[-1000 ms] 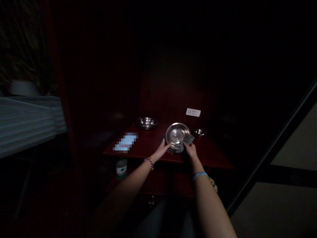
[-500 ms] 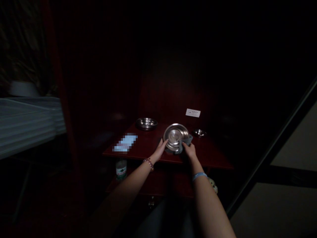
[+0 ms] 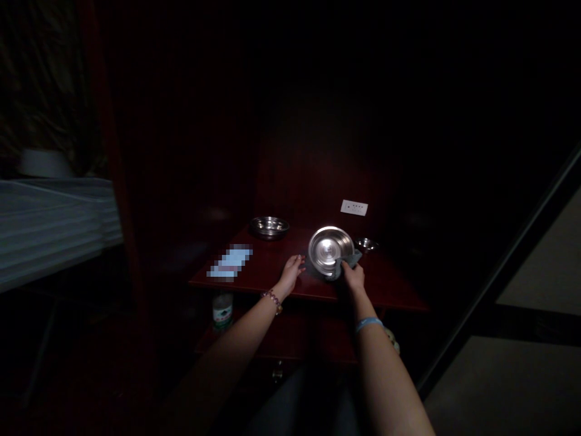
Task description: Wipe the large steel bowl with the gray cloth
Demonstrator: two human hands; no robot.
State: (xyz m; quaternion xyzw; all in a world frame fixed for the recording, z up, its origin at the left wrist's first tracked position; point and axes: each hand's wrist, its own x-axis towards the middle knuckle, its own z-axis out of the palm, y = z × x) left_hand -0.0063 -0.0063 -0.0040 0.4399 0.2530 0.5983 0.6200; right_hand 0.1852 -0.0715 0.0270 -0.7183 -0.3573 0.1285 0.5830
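Observation:
A shiny metal bowl (image 3: 327,245) is held tilted above the dark red desk top (image 3: 290,281), its inside facing me. My right hand (image 3: 354,277) grips its lower right rim through a grey cloth (image 3: 348,260). My left hand (image 3: 292,274) is off the bowl, just to its left, fingers apart and holding nothing. Farther back on the left sits another metal bowl or a stack of them (image 3: 269,227); I cannot tell how many. Behind the held bowl, to the right, lies a small metal dish (image 3: 367,244), partly hidden by it.
A pixelated flat item (image 3: 230,261) lies on the desk's left. A bottle with a green and white label (image 3: 222,312) stands on the shelf below. The back wall carries a white socket panel (image 3: 354,208). Pale stacked trays or drawers (image 3: 54,224) stand at far left.
My left hand has let go of the bowl's left rim and opened. The bowl, in my right hand with the cloth, has shifted slightly right.

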